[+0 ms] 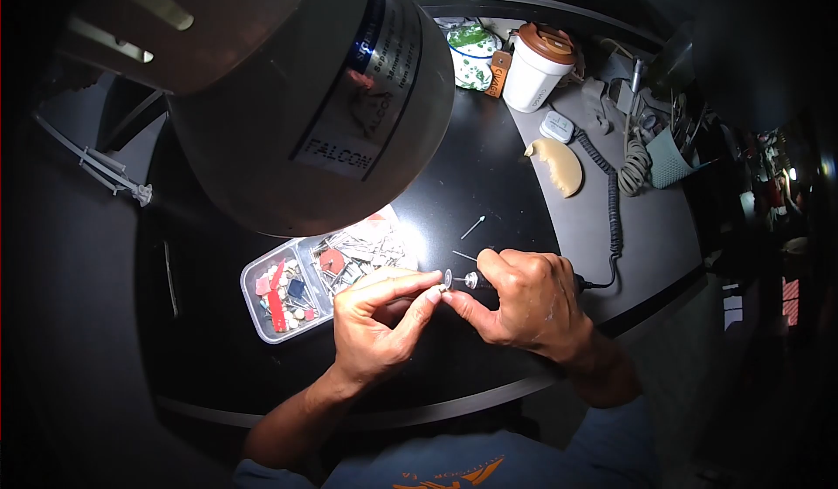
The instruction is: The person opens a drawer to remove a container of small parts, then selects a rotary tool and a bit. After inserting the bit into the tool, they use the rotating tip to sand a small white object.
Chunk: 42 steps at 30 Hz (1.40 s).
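My left hand [375, 319] pinches a small whitish piece [443, 289] between thumb and fingertips, in the middle of the head view. Right against it stands a thin round disc [448, 279] on a slim metal shank. The shank runs into the shiny nose of a corded rotary handpiece [472, 280], which my right hand [537, 301] grips; most of its body is hidden under my fingers. My right thumb reaches close to the left fingertips. A thin metal pin [463, 255] sticks out beside my right index finger. A bur with a pale green tip [474, 226] lies farther off on the black desktop.
A clear divided box [253, 314] of burs and small polishing bits stands left of my hands. Overhead at left hangs a big lamp [323, 96]. A white cup with brown lid [537, 65], a cream-coloured piece [557, 168] and a coiled cord [614, 210] are at the right.
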{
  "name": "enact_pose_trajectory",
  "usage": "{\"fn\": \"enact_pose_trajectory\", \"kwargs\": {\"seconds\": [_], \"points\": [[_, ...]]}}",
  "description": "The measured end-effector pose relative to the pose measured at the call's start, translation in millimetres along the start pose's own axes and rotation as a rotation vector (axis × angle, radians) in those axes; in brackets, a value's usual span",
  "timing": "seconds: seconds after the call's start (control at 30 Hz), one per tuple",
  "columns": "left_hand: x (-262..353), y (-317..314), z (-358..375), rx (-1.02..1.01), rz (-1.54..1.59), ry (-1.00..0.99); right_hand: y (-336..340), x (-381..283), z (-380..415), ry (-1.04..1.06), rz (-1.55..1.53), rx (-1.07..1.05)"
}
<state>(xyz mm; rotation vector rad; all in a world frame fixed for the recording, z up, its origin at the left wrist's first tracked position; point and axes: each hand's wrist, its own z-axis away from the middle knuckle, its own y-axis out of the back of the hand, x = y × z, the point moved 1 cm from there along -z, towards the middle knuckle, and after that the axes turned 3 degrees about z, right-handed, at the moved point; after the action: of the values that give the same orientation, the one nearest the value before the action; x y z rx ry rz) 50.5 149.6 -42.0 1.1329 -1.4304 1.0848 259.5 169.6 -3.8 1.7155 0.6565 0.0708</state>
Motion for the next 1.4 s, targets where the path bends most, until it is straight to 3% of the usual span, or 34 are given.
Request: {"fn": "enact_pose_trajectory", "kwargs": {"seconds": [1.4], "points": [[0.7,0.7,-0.8,-0.024,-0.003,-0.016,-0.3,-1.4,-0.9,0.027,-0.046,0.073]]}}
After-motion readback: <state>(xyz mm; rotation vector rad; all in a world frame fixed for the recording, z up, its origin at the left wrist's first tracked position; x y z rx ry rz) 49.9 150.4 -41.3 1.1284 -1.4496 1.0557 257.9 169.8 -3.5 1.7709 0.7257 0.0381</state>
